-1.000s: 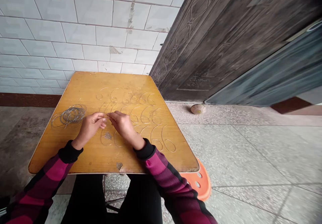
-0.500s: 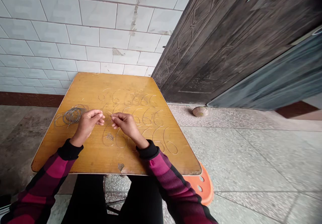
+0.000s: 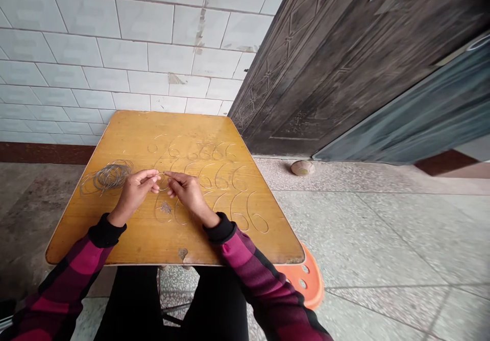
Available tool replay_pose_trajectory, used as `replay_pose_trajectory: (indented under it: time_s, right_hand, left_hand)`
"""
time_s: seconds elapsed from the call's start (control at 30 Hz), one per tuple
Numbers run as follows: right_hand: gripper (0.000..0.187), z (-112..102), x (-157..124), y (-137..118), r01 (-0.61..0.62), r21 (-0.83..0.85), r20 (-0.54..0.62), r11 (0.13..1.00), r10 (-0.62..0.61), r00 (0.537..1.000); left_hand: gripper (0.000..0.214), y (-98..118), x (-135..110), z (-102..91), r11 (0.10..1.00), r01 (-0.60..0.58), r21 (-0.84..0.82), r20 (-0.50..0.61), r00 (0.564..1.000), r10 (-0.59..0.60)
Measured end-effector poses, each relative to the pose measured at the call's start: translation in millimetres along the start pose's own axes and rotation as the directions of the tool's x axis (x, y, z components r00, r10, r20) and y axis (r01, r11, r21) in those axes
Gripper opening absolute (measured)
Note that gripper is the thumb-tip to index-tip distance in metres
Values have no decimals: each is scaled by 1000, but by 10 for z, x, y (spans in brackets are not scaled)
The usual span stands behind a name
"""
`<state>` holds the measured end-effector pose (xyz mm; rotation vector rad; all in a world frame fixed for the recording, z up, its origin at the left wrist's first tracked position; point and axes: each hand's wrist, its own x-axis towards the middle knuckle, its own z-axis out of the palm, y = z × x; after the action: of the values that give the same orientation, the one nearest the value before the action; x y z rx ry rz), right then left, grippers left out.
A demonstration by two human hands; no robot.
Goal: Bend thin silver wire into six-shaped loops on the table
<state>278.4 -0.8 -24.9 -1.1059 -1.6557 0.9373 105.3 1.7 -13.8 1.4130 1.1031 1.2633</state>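
**Upper garment.** Long-sleeved, in a check of magenta and dark maroon-to-black bands. The left sleeve and the right sleeve carry the same pattern: broad pink squares alternate with darker stripes that run along and across each arm.

**Cuffs.** Each sleeve ends at the wrist in a plain black band. The left cuff and the right cuff are both snug and slightly gathered, and sit a little proud of the check cloth behind them.

**Hands.** The left hand and the right hand are bare beyond the cuffs.

**Lower garment.** Black trousers, plain and uniform in tone, cover both thighs at the lower edge of the view.
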Motion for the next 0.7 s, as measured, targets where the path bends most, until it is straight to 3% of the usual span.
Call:
replay_pose_trajectory:
  time_s: [0.3,0.7]
  right_hand:
    - [33,-4,-1,-42,72,-94,37,993,-69,997]
    - [35,-15,5,-75,12,-112,3,994,-11,1000]
  left_hand:
    - [36,19,-14,32,999,40,9,45,998,-40]
    - [30,45,-7,-1,1000,22,15,26,999,-23]
